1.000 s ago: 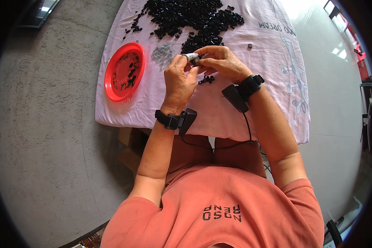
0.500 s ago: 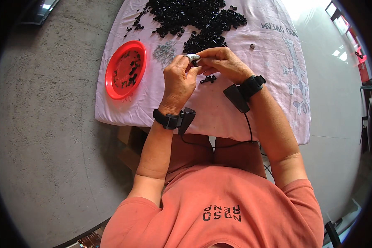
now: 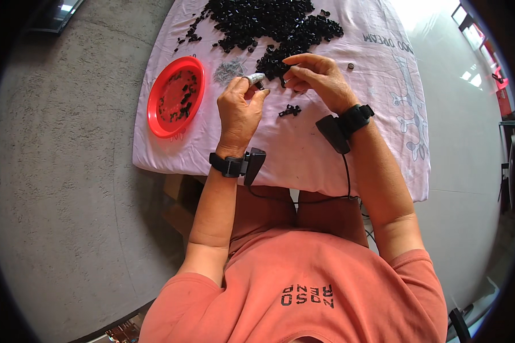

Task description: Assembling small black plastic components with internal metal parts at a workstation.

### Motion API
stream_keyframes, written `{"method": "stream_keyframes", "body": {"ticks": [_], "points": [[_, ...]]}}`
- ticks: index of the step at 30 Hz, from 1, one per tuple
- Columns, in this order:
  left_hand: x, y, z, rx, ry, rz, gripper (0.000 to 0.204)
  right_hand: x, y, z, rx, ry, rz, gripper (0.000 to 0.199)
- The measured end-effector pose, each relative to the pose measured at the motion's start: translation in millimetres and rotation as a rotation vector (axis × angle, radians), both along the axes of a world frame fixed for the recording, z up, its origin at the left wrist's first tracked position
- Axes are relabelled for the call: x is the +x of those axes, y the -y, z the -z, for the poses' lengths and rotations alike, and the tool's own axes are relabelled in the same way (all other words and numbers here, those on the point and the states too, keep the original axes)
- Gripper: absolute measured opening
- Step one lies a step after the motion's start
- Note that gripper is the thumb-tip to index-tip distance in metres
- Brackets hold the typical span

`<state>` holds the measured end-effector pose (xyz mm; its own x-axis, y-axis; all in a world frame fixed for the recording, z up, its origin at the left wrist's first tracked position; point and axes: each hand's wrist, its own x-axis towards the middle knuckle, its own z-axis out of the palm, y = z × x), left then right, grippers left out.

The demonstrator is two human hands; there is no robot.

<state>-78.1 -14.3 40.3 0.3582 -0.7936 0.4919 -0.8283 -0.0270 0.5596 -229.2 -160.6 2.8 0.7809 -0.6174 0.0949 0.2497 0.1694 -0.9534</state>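
My left hand [image 3: 238, 111] is closed in a pinch on a small black plastic part [image 3: 260, 86], held between thumb and index finger. A silvery wrap [image 3: 255, 78] covers the tip of that index finger. To its right, my right hand [image 3: 321, 82] hovers at the near edge of a large heap of black plastic parts [image 3: 257, 26], its index finger and thumb apart. A dark piece shows by its lower fingertips, and I cannot tell whether they touch it. A small cluster of black parts [image 3: 290, 110] lies on the cloth below the hands.
A red round tray [image 3: 151, 108] with scattered black parts stands at the left of the cloth-covered table [image 3: 377, 154]. Beside it lies a pile of thin greyish pins [image 3: 229, 71]. One small dark ring [image 3: 350, 66] sits right of my right hand. A cable [image 3: 303, 202] links both wrist devices.
My hands have come apart: the left moved slightly left with the small black part, the right moved right and up toward the heap, its fingers spreading.
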Motion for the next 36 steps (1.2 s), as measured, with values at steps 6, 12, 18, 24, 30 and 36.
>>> {"method": "stream_keyframes", "body": {"ticks": [6, 12, 18, 24, 30, 36], "points": [[17, -9, 5, -0.001, -0.007, -0.037, 0.021, 2, 12, 15, -0.036, 0.016, 0.234, 0.021], [73, -22, 20, -0.136, 0.041, -0.268, 0.020, 2, 15, 17, -0.271, -0.127, 0.427, 0.010], [129, -49, 29, 0.033, 0.123, -0.502, 0.025, 3, -1, 4, -0.472, -0.330, 0.279, 0.010], [138, -58, 31, 0.109, 0.039, -0.599, 0.030, 2, 0, 7, -0.648, -0.350, 0.299, 0.011], [95, -39, 21, -0.080, 0.020, -0.376, 0.016, -1, 5, 2, -0.504, -0.379, 0.342, 0.015], [37, 3, 20, 0.032, -0.057, -0.034, 0.010, -5, 3, 1, -0.820, -0.417, 0.248, 0.018]]}}
